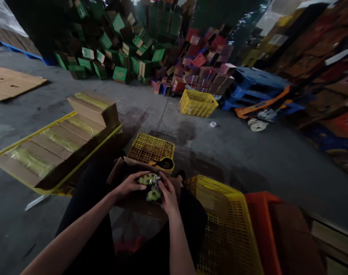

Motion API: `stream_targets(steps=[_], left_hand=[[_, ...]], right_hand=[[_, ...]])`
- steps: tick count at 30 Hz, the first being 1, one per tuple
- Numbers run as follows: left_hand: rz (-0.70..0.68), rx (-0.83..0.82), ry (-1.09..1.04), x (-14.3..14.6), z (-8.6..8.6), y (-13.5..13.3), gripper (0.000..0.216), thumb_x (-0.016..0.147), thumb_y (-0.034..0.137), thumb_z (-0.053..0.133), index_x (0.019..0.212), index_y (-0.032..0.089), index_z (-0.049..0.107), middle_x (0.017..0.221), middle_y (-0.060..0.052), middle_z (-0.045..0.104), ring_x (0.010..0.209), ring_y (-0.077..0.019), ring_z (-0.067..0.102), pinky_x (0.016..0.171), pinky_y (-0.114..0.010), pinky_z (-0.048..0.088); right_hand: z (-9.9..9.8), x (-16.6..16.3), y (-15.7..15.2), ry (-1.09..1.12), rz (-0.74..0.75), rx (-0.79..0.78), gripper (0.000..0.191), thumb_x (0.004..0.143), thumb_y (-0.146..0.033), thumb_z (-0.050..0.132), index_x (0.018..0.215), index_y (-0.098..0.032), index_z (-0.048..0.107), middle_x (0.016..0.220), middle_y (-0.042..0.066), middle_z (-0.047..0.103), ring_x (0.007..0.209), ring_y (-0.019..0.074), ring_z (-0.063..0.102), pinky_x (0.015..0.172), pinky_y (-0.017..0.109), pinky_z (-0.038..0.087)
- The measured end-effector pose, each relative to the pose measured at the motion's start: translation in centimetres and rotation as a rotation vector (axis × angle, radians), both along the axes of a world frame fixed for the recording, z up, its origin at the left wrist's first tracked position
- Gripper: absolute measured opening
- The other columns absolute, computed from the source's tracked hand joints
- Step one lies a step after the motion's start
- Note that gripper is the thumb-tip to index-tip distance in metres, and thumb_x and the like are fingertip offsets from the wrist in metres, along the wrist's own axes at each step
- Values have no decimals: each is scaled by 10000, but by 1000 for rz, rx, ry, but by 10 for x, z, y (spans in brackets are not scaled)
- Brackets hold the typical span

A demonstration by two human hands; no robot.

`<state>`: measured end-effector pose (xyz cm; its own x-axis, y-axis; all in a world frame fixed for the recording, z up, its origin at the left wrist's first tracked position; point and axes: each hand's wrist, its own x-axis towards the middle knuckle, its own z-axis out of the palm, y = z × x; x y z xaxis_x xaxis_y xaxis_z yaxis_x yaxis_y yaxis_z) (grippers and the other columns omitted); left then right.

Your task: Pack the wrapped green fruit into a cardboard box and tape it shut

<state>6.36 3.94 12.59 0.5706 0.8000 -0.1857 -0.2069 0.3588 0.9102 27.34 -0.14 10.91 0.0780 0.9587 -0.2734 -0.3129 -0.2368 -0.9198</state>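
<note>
My left hand (130,185) and my right hand (167,194) meet over an open brown cardboard box (118,170) that rests on my lap. Left fingers curl round a small green-yellow spotted item (148,178). A second spotted item (153,195) sits just below, pinched under the fingers of my right hand. Both hands are closed on these pieces. A tape dispenser (164,164) with a yellow and black body lies at the box's far edge, on an upturned yellow crate (149,148).
A yellow crate (219,214) and an orange crate (265,217) stand at my right. Sealed cartons (59,141) are stacked on the left. Farther off: another yellow crate (197,103), a blue pallet jack (256,101), piles of green boxes (116,53) and purple boxes (202,68).
</note>
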Motion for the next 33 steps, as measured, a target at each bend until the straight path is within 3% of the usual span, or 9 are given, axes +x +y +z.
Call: stream_targets(steps=[5,11,15,17,19,21,24,28,33], left_hand=[[71,53,52,-2,-5,1,744,669,319,864,1358,223,601,1366,-99,615,1263,-345,557,1096,-499,406],[184,-68,-42,0,-9,4,499,799,487,748,1203,198,707,1553,-110,393,1323,-376,485,1004,-459,499],[192,-93,-80,-1,-9,4,573,756,408,811,1269,212,647,1368,-125,583,1200,-331,591,987,-468,499],[189,-62,-89,-2,-7,3,659,748,374,823,1340,209,585,1241,-119,662,1137,-316,626,997,-476,481],[207,8,-76,-3,-4,3,692,736,356,831,1357,207,566,1257,-116,658,1169,-324,604,1033,-467,446],[239,80,-49,-2,-3,3,708,710,342,847,1351,218,573,1342,-112,608,1249,-339,545,1073,-446,408],[303,116,-37,1,-5,5,797,643,302,891,1362,229,555,1377,-112,576,1305,-339,492,1099,-420,382],[323,-99,-121,5,-19,4,743,671,325,880,1331,227,554,1280,-115,631,1202,-311,581,1021,-449,459],[310,-338,-118,6,-34,4,474,673,364,883,1051,149,696,1133,-116,690,1062,-274,657,952,-435,526]], right_hand=[[-7,-2,2,-61,-49,19,313,757,-405,764,1009,-220,768,1038,62,760,1037,266,672,943,384,510],[-6,-4,6,15,-101,-28,267,713,-370,777,931,-215,777,972,55,763,957,247,676,827,333,532],[-4,-6,7,65,-231,-68,228,683,-342,783,870,-211,769,900,37,757,856,205,676,730,283,528],[-4,-6,7,85,-257,-127,257,672,-365,797,867,-205,747,724,0,711,631,143,623,571,239,483],[-5,-8,7,84,-203,-179,283,682,-422,807,823,-199,705,516,-64,566,427,81,458,439,201,370],[-6,-9,5,44,-133,-180,328,684,-463,818,780,-194,657,434,-108,434,364,49,332,392,179,274],[-6,-10,4,-30,-88,-94,350,686,-455,831,789,-193,623,453,-114,424,368,35,318,389,163,230],[-6,-7,4,-43,-61,-10,332,736,-465,794,828,-207,607,477,-118,427,369,31,328,412,164,289],[-7,-5,3,-80,-79,31,316,756,-460,778,877,-217,616,510,-112,453,380,36,351,428,176,331]])
